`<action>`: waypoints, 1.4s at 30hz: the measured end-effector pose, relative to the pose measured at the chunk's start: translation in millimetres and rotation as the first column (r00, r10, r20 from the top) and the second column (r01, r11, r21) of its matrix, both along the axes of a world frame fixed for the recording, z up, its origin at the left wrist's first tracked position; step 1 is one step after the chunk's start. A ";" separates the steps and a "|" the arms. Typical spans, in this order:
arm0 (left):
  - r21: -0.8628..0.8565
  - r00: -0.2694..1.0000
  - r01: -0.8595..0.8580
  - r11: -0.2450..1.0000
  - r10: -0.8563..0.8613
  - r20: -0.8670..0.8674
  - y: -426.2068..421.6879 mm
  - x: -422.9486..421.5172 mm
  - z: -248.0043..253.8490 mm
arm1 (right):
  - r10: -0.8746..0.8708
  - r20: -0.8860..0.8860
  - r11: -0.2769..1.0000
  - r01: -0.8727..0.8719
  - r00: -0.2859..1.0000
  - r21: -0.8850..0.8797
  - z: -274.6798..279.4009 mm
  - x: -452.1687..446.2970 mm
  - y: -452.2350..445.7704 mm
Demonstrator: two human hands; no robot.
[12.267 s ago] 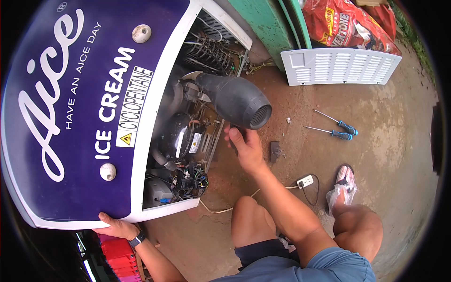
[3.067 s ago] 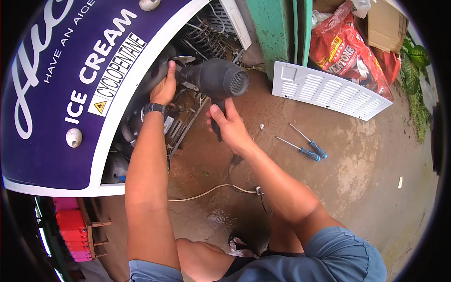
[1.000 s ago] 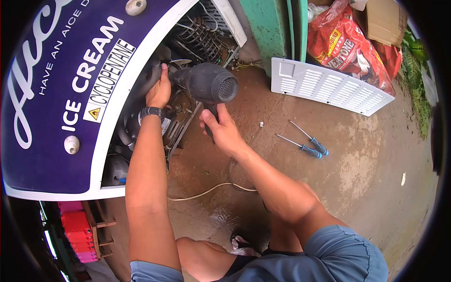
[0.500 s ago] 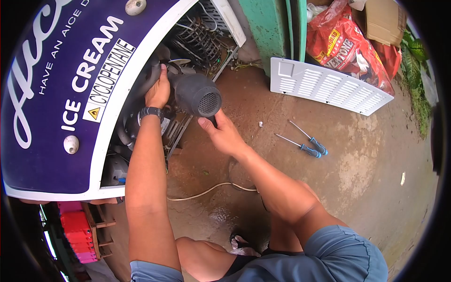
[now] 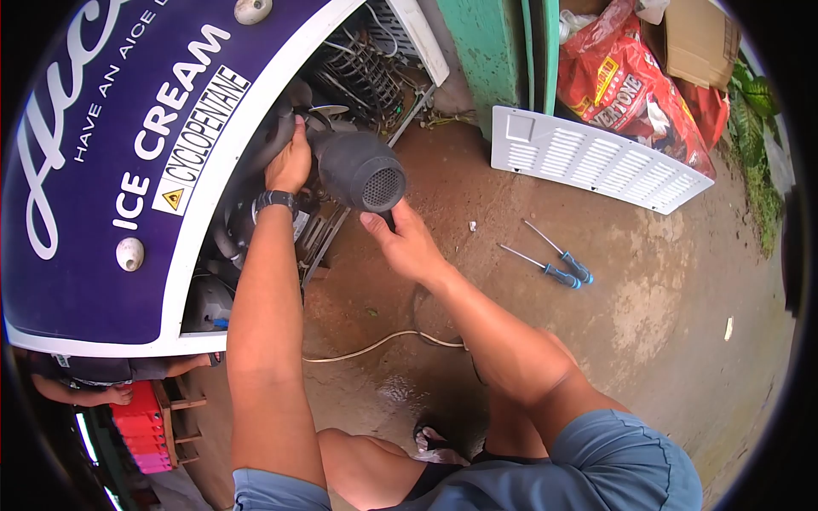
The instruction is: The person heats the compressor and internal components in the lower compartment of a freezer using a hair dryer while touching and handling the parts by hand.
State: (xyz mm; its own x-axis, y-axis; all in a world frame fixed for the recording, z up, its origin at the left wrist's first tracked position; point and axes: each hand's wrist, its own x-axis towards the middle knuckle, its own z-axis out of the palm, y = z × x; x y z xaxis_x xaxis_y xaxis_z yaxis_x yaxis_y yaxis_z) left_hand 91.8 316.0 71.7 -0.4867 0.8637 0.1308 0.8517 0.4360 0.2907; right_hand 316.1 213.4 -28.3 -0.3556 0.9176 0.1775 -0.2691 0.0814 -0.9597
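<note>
My right hand (image 5: 404,242) is wrapped round the handle of a black hair dryer (image 5: 358,170), whose round rear grille faces toward me. The dryer's front end points into the open compartment of a purple and white ice cream freezer (image 5: 94,281). Inside that compartment, my left hand (image 5: 290,162) is at a dark foam-covered pipe (image 5: 274,140), its thumb up and its other fingers mostly hidden. A thin metal fan blade (image 5: 328,110) shows just past the fingertips. Wire coils (image 5: 358,77) lie deeper in the compartment.
Two blue-handled screwdrivers (image 5: 562,274) lie on the wet concrete floor. A white vented panel (image 5: 596,162) leans by a red sack (image 5: 635,94) and a green post (image 5: 481,51). A pale cord (image 5: 366,347) crosses the floor. Another person (image 5: 102,370) is beyond the freezer, near red crates (image 5: 139,422).
Over the last second the hair dryer has swung left and down, its grille turning toward me. My left hand has stayed at the pipe. Another person has come into view at the lower left.
</note>
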 end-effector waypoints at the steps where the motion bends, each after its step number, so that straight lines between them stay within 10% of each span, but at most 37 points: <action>1: 0.002 1.000 -0.001 1.000 0.001 0.000 0.9 -3.2 -2.5 | 0.001 0.000 1.000 -0.001 1.000 0.002 0.4 0.3 -0.5; 19: -0.129 0.993 0.093 0.987 -0.101 -0.055 -23.1 12.7 7.4 | 0.042 -0.048 0.996 -0.045 0.998 -0.073 8.6 8.2 4.2; 23: 0.053 0.929 0.262 0.963 -0.237 -0.284 -77.9 27.9 -14.1 | 0.039 0.008 0.996 -0.038 0.999 -0.075 10.2 6.5 5.0; 25: 0.288 0.883 0.437 0.852 -0.346 -0.317 -116.2 47.6 -13.6 | -0.014 0.108 0.982 -0.006 0.994 0.189 7.3 5.2 -0.1; 29: 0.485 0.937 0.327 0.811 -0.344 -0.056 -178.8 57.9 -25.2 | -0.118 0.234 0.883 -0.006 0.965 0.470 27.7 1.5 -26.1; 32: 0.728 0.668 -0.089 0.680 -0.501 0.550 -197.4 33.1 -55.4 | -0.183 0.359 0.857 -0.030 0.915 0.515 53.2 -6.3 -42.3; 42: 0.875 0.502 -0.324 0.359 -0.719 0.481 -204.3 30.5 -25.5 | -0.349 0.593 0.777 -0.130 0.725 0.616 107.4 -49.5 -65.3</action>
State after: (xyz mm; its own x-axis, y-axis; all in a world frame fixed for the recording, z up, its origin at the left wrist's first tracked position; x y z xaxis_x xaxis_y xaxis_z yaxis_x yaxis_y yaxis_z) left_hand 122.3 111.7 46.1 -0.6292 0.5819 0.5153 0.0534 -0.6290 0.7756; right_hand 266.6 148.0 79.1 -0.4973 0.7441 0.4460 0.4430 0.6598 -0.6069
